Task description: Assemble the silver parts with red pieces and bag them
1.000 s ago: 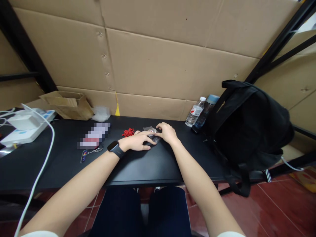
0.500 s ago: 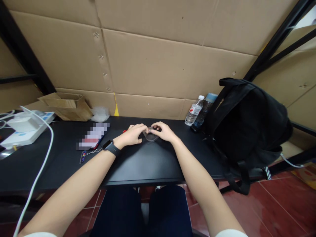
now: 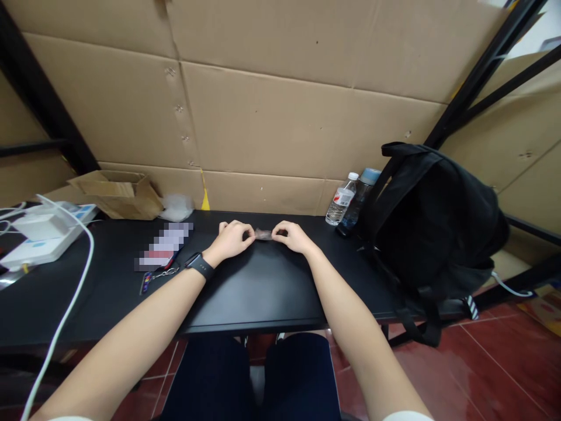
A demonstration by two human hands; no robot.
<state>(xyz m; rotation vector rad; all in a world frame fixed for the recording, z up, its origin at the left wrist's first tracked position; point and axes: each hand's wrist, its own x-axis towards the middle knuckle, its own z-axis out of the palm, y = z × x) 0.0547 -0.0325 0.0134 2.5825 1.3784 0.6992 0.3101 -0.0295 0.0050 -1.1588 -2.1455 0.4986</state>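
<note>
You hold a small clear plastic packet point(image 3: 263, 234) between your hands, over the far half of a black tabletop point(image 3: 258, 292); what it contains is too blurred to tell. Your left hand point(image 3: 234, 238) pinches one end, thumb to fingertips, and your right hand point(image 3: 291, 237) pinches the other. The bare stretch of tabletop nearest you catches a soft sheen. To your left lie a charm point(image 3: 146, 282) and a pixelated flat item point(image 3: 164, 248), then a white power strip point(image 3: 44, 248) and an open brown paper bag point(image 3: 127, 202). To your right, two bottles point(image 3: 340, 200) stand beside a black backpack point(image 3: 442, 228). Creased cardboard point(image 3: 272, 134) walls the back, between black frame posts point(image 3: 475, 88), above red floor tiles point(image 3: 477, 368).
</note>
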